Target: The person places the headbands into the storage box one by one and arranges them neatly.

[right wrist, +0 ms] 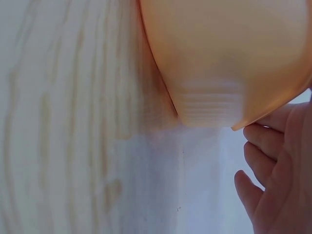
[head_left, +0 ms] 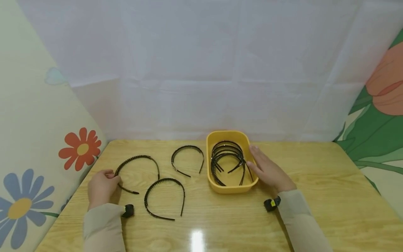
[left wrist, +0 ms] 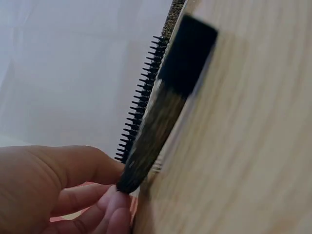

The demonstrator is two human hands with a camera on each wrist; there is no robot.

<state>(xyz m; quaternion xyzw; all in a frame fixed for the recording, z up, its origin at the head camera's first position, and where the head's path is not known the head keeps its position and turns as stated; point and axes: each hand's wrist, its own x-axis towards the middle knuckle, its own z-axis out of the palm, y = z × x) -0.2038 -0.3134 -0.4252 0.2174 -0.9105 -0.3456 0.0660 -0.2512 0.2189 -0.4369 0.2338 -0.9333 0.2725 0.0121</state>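
My left hand pinches a black toothed headband between thumb and fingers, at the left of the table. In the left wrist view the headband is seen close up, its row of teeth beside its flat dark end. Against the right rim of a yellow plastic basket rests my right hand, its fingers fairly straight. Several black headbands lie overlapping inside the basket. The right wrist view shows the basket's outer wall and my right hand at its rim.
Two more black headbands lie on the wooden table: one headband left of the basket, another headband nearer the front. A white sheet hangs behind, and flower-patterned panels flank both sides.
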